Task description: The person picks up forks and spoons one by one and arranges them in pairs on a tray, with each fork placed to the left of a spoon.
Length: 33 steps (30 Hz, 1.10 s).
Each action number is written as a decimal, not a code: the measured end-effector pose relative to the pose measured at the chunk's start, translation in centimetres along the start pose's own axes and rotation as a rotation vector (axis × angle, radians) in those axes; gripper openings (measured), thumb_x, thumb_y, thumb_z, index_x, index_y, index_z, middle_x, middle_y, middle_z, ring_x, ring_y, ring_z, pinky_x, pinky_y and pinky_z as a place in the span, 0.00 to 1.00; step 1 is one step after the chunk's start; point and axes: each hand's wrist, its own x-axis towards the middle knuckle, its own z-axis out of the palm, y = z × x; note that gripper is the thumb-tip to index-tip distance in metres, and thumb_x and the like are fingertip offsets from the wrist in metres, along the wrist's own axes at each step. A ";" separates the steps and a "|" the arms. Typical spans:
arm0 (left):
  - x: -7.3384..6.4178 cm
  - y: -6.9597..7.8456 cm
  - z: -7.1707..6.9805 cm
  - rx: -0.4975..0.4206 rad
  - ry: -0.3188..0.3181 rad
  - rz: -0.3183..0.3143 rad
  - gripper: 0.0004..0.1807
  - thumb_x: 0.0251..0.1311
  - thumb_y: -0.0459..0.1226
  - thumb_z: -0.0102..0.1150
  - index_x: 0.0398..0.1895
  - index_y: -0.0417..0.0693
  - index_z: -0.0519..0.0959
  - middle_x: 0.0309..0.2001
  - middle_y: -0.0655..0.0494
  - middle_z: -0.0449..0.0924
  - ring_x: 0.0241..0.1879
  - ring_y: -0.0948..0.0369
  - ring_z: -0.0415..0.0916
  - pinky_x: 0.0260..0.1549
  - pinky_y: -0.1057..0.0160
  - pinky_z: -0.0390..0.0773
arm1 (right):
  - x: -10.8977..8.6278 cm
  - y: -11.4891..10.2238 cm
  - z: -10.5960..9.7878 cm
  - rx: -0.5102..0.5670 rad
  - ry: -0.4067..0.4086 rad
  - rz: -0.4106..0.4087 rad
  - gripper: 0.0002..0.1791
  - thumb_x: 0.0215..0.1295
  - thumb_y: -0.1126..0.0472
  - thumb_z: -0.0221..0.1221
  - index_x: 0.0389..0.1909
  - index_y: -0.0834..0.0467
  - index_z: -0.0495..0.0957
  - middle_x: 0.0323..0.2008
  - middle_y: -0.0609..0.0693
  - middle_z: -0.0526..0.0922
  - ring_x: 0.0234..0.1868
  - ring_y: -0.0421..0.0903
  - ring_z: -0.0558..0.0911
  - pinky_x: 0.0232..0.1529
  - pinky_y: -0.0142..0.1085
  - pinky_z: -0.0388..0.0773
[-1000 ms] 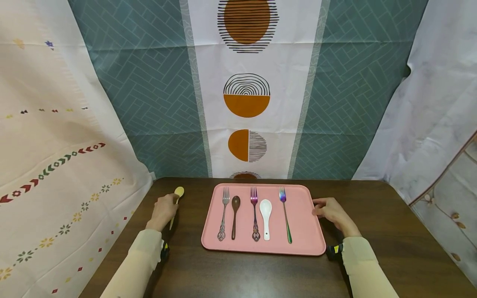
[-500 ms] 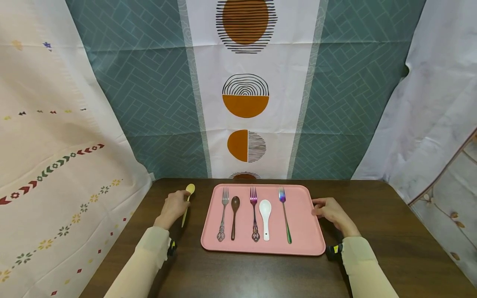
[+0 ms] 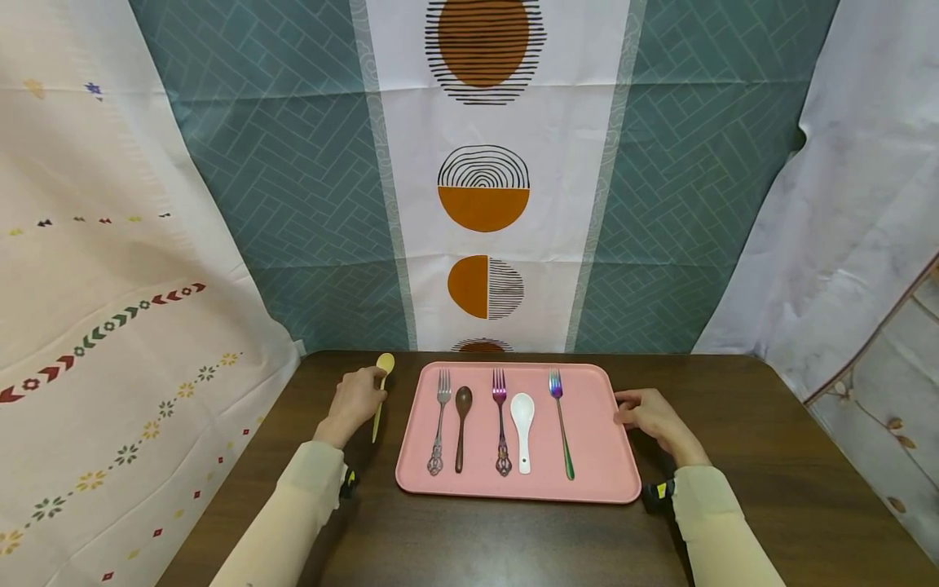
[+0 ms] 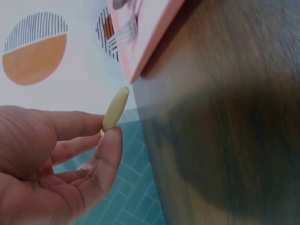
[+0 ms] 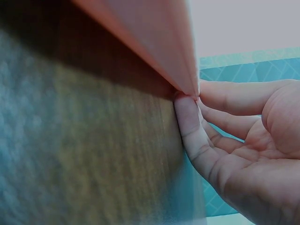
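Note:
My left hand [image 3: 356,401] pinches a pale yellow spoon [image 3: 385,362] between thumb and fingers, left of the pink tray [image 3: 601,456]. The spoon's bowl points away and its handle hangs toward me, over the table. In the left wrist view the yellow spoon [image 4: 116,108] shows end-on between the fingertips. My right hand [image 3: 654,417] grips the tray's right rim; in the right wrist view, thumb and forefinger meet at the tray's edge [image 5: 180,70]. On the tray lie a silver fork [image 3: 440,424], brown spoon [image 3: 462,420], purple fork [image 3: 502,424], white spoon [image 3: 523,416] and rainbow fork [image 3: 561,416].
Under everything is a dark wooden table [image 3: 499,546]. A green and white patterned cloth [image 3: 484,122] hangs behind its back edge. Pale cloths hang at the left [image 3: 110,326] and right [image 3: 822,269].
My left hand has moved right with the yellow spoon, bringing it closer to the tray's left edge. The right hand and the tray have stayed put.

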 end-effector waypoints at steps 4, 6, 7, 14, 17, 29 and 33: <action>0.0 0.8 0.1 -0.030 -0.016 -0.007 0.23 0.63 0.31 0.67 0.62 0.36 0.80 0.39 0.45 0.86 0.35 0.51 0.83 0.36 0.50 0.83 | 0.0 0.0 0.1 0.001 -0.002 -0.001 0.30 0.61 0.73 0.62 0.64 0.81 0.70 0.35 0.57 0.81 0.36 0.49 0.82 0.45 0.43 0.85; -0.1 1.3 0.1 -0.047 -0.019 -0.008 0.23 0.63 0.31 0.67 0.62 0.36 0.80 0.39 0.46 0.86 0.35 0.52 0.83 0.36 0.50 0.83 | 0.0 0.0 0.1 0.000 -0.001 0.000 0.30 0.61 0.73 0.62 0.64 0.81 0.70 0.35 0.57 0.80 0.36 0.49 0.81 0.45 0.42 0.85; -0.1 1.6 0.1 -0.052 -0.018 -0.006 0.23 0.63 0.31 0.68 0.62 0.37 0.80 0.39 0.46 0.86 0.34 0.52 0.83 0.35 0.51 0.83 | 0.0 0.0 0.1 -0.002 -0.002 0.000 0.30 0.61 0.73 0.62 0.64 0.81 0.70 0.35 0.57 0.80 0.36 0.49 0.81 0.45 0.42 0.85; 0.1 3.4 0.3 -0.069 -0.015 0.027 0.23 0.63 0.31 0.67 0.62 0.37 0.81 0.39 0.46 0.86 0.33 0.54 0.84 0.34 0.53 0.83 | 0.1 -0.1 0.0 -0.005 -0.001 0.005 0.30 0.62 0.73 0.62 0.64 0.80 0.70 0.35 0.56 0.80 0.36 0.49 0.81 0.45 0.43 0.85; 0.3 4.2 0.6 -0.079 -0.017 0.032 0.23 0.64 0.31 0.67 0.62 0.37 0.81 0.39 0.46 0.87 0.33 0.55 0.84 0.33 0.54 0.83 | 0.1 0.0 0.0 -0.008 0.001 0.011 0.30 0.62 0.73 0.62 0.65 0.80 0.70 0.35 0.56 0.80 0.36 0.49 0.81 0.46 0.44 0.85; 0.7 7.6 1.9 -0.119 -0.019 0.064 0.21 0.65 0.29 0.65 0.61 0.41 0.83 0.40 0.45 0.88 0.29 0.58 0.81 0.25 0.63 0.78 | 0.2 0.2 -0.2 -0.020 -0.001 0.029 0.30 0.62 0.71 0.62 0.65 0.78 0.71 0.37 0.57 0.81 0.37 0.50 0.81 0.49 0.47 0.85; 0.8 8.2 2.2 -0.134 -0.036 0.065 0.21 0.64 0.30 0.68 0.61 0.42 0.83 0.38 0.46 0.88 0.28 0.59 0.83 0.25 0.63 0.79 | 0.3 0.2 -0.1 -0.015 -0.003 0.025 0.30 0.62 0.71 0.62 0.65 0.79 0.70 0.37 0.57 0.80 0.37 0.50 0.81 0.48 0.46 0.85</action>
